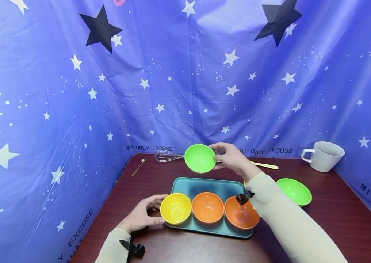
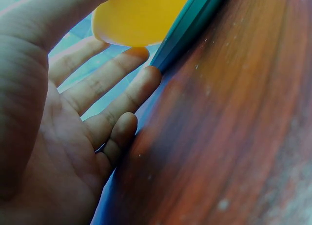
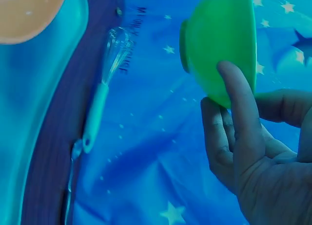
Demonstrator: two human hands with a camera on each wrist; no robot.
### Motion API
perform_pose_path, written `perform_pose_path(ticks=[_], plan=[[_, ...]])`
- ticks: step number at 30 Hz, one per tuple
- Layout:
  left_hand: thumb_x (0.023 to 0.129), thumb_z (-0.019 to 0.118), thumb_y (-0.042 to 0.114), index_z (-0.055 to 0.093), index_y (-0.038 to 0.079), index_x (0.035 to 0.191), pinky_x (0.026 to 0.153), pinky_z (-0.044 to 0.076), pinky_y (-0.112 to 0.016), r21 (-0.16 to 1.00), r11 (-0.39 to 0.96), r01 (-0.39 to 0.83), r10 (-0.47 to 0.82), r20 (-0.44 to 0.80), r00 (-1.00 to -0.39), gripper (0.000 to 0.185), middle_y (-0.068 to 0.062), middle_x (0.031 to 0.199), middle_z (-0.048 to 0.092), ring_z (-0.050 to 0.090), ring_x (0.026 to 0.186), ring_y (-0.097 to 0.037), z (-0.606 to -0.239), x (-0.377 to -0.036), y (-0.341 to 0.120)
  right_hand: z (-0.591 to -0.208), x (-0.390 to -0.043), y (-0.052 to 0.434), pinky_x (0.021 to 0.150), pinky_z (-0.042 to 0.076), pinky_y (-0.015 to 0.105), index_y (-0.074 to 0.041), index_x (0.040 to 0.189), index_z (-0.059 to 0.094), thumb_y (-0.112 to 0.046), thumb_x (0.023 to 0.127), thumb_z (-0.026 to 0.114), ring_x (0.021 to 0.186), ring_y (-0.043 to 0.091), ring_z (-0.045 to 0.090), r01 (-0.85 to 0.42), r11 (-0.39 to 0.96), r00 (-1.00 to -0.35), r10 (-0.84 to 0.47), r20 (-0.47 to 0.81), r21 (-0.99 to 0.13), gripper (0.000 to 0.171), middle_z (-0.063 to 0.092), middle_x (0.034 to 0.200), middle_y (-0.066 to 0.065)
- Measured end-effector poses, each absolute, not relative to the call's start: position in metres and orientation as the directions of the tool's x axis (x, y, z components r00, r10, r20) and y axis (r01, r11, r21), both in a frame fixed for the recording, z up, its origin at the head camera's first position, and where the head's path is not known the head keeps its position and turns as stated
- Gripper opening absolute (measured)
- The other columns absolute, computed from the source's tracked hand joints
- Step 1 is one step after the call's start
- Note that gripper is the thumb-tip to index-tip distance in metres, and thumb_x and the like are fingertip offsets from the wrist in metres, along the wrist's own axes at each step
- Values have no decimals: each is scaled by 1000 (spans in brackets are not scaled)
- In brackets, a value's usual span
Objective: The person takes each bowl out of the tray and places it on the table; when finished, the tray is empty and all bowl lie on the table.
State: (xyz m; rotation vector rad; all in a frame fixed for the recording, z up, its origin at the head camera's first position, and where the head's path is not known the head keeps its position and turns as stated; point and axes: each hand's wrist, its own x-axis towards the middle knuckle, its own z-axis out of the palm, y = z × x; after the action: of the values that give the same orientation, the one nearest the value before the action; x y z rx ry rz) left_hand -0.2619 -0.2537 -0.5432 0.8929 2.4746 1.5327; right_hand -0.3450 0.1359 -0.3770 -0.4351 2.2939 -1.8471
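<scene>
Above the back of the tray, my right hand (image 1: 229,157) pinches the rim of a light green bowl (image 1: 200,158) between thumb and fingers. The bowl is tilted, its inside facing the head camera; the right wrist view shows its outside and foot (image 3: 184,47). My left hand (image 1: 144,213) is at the left side of a yellow bowl (image 1: 176,208), fingers loosely extended along it. In the left wrist view the fingertips (image 2: 139,53) reach the bowl's underside and the tray edge. Two orange bowls (image 1: 207,208) (image 1: 241,215) stand beside the yellow one on the teal tray (image 1: 218,185).
Another green bowl (image 1: 294,191) stands right of the tray, partly behind my right sleeve. A whisk (image 1: 169,156), a small gold spoon (image 1: 138,167) and a pale yellow handle (image 1: 265,166) lie along the back. A white mug (image 1: 325,157) is back right. A starry blue curtain (image 1: 172,91) surrounds the table.
</scene>
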Motion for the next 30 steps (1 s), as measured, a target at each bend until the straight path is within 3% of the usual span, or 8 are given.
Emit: perform_pose_path(ticks=[7, 14, 22, 30], plan=[[85, 89, 21, 55, 25, 151, 93, 54, -37, 850, 306, 429, 529, 222, -819, 74, 3, 130, 69, 66, 108, -23, -543, -262, -254, -374, -323, 175, 75, 63, 43, 1, 148, 53, 2, 102, 59, 96, 32, 73, -152, 208, -957, -277, 91, -966, 47, 58, 137, 29], [84, 89, 21, 55, 24, 151, 93, 53, -37, 843, 306, 442, 532, 233, -814, 75, 3, 128, 70, 66, 108, -23, -545, -262, -254, -378, -304, 209, 74, 63, 41, 2, 150, 50, 1, 102, 60, 93, 32, 75, -184, 212, -960, -247, 130, -960, 49, 57, 136, 32], [84, 89, 22, 55, 24, 151, 92, 53, -37, 841, 311, 442, 532, 231, -815, 74, 3, 128, 70, 66, 108, -24, -545, -262, -254, -390, -280, 248, 75, 63, 41, 7, 152, 46, 1, 103, 60, 95, 17, 73, -215, 211, -966, -189, 176, -953, 51, 56, 135, 33], [85, 88, 22, 55, 24, 151, 92, 53, -37, 842, 310, 441, 529, 233, -816, 74, 2, 128, 70, 66, 108, -23, -544, -261, -253, -408, -261, 295, 70, 63, 36, 8, 148, 49, 2, 102, 62, 90, 11, 72, -257, 204, -965, -96, 242, -944, 48, 70, 114, -1]])
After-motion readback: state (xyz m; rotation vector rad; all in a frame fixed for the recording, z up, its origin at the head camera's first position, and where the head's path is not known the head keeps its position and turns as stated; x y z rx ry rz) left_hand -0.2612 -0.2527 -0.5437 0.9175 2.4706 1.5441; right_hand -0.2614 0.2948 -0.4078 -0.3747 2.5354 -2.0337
